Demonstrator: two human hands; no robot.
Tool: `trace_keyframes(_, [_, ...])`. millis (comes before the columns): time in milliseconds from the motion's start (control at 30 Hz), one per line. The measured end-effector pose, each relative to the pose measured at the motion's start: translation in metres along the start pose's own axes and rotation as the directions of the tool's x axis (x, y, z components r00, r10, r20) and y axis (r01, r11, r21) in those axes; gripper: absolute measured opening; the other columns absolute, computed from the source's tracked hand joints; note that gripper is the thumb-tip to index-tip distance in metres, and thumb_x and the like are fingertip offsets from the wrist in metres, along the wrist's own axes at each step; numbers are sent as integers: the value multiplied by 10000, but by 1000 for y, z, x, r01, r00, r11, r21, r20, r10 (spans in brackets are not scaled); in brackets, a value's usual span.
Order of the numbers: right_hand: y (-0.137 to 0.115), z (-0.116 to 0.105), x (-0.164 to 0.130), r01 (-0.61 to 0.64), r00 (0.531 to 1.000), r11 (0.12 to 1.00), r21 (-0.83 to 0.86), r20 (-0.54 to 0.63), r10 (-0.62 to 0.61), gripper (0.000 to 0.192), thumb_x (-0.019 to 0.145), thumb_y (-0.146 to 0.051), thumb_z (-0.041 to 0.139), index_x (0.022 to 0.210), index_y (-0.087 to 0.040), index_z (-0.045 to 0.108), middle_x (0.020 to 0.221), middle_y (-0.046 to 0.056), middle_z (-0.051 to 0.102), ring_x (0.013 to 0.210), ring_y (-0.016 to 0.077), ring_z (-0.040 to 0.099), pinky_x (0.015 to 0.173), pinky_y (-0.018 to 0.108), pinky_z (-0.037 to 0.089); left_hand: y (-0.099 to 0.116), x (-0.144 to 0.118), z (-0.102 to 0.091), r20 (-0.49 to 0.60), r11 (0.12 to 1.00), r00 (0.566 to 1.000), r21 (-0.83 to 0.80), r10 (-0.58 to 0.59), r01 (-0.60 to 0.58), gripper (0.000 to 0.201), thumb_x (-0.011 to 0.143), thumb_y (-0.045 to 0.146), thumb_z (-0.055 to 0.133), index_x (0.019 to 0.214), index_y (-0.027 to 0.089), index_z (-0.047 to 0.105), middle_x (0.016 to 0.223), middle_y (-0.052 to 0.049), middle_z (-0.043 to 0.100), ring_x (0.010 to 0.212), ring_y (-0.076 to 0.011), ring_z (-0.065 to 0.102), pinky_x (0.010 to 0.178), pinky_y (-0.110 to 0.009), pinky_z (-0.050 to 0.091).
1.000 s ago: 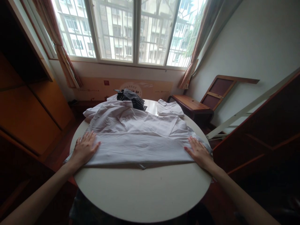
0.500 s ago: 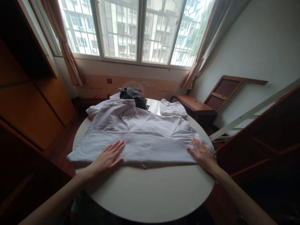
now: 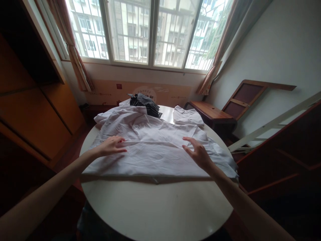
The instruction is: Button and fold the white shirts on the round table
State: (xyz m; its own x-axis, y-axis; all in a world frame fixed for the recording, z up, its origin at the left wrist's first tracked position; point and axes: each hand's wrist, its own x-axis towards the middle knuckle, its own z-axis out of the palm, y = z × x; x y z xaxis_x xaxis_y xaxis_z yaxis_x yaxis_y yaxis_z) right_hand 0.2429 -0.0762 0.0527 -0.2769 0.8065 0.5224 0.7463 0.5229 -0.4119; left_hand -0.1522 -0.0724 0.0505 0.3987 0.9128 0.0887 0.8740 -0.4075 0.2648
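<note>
A white shirt (image 3: 155, 157) lies spread across the round white table (image 3: 155, 207), with its near edge running straight from left to right. Over the left part of the cloth is my left hand (image 3: 112, 146), its fingers apart and holding nothing. My right hand (image 3: 198, 154) hovers above the right part, thumb and fingers spread, also with nothing in it. Whether the fingertips touch the fabric I cannot tell. Some of the shirt is bunched up toward the far left of the table.
Behind the shirt sits a crumpled black-and-white striped garment (image 3: 145, 104). A folded white garment (image 3: 188, 116) lies at the table's far right. Beyond it stands a wooden bench (image 3: 213, 111). An orange-brown cabinet (image 3: 37, 124) is on the left, a pale ladder (image 3: 276, 120) on the right.
Both hands have lifted from flat on the shirt's near part and moved farther over it. My right hand has also shifted left. The view has tilted slightly.
</note>
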Motion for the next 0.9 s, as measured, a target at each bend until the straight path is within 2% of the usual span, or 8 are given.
trace_keyframes(133, [-59, 24, 29, 215, 965, 962, 168, 113, -235, 349, 802, -288, 532, 1129, -170, 508, 1124, 107, 585, 1057, 221, 541, 907, 387, 432, 8, 3, -19, -5, 989, 993, 86, 121, -120, 265, 732, 425, 535, 674, 171, 582, 733, -35, 585, 682, -173, 538, 630, -259, 387])
trace_keyframes(267, [-95, 50, 35, 378, 893, 915, 140, 208, -400, 607, 693, -320, 669, 1226, -161, 425, 1223, 141, 512, 1138, 258, 464, 950, 437, 375, 40, -25, -25, -60, 966, 982, 201, 179, -164, 160, 777, 289, 489, 678, 167, 519, 729, -28, 553, 660, -152, 507, 604, -255, 359])
trace_keyframes(333, [-105, 61, 33, 437, 851, 893, 105, 273, -448, 618, 642, -326, 711, 1177, -143, 461, 1229, 155, 500, 1154, 277, 440, 970, 457, 339, 59, -43, -22, -41, 964, 981, 195, 189, -178, 74, 779, 214, 467, 742, 170, 514, 755, -25, 565, 681, -148, 517, 620, -252, 369])
trace_keyframes(467, [-115, 73, 23, 525, 767, 848, 78, 390, -510, 104, 742, -154, 579, 844, -147, 564, 997, 102, 603, 989, 217, 530, 895, 377, 390, 79, -73, -7, -15, 964, 978, 171, 208, -202, 140, 745, 116, 466, 863, 179, 508, 892, -41, 593, 803, -168, 545, 695, -267, 400])
trace_keyframes(500, [-117, 73, 20, 535, 753, 842, 72, 411, -514, 60, 756, -109, 530, 792, -150, 554, 913, 83, 614, 912, 195, 548, 845, 344, 413, 79, -78, -2, -33, 966, 981, 184, 193, -184, 184, 739, 109, 473, 907, 178, 505, 936, -52, 592, 834, -179, 546, 713, -280, 405])
trace_keyframes(633, [-120, 72, 7, 586, 713, 807, 72, 428, -556, 132, 778, -60, 442, 738, -160, 518, 744, 44, 586, 701, 152, 529, 684, 276, 429, 73, -92, 13, -72, 962, 992, 260, 103, -81, 238, 736, 95, 482, 960, 171, 516, 887, -59, 596, 810, -208, 545, 705, -322, 410])
trace_keyframes(767, [-119, 69, -2, 656, 644, 735, 172, 379, -664, 169, 820, -61, 392, 771, -171, 510, 783, 57, 595, 741, 146, 540, 683, 265, 428, 73, -104, 17, 26, 955, 984, 236, 177, -178, 98, 761, 118, 463, 763, 182, 537, 717, -25, 559, 684, -176, 512, 618, -290, 393])
trace_keyframes(900, [-118, 67, -7, 688, 604, 690, 225, 349, -716, 170, 838, -76, 380, 807, -173, 516, 815, 71, 610, 786, 149, 560, 692, 264, 437, 78, -112, 9, 18, 958, 970, 153, 244, -244, 72, 742, 145, 499, 787, 189, 533, 781, -28, 564, 730, -168, 507, 661, -290, 410])
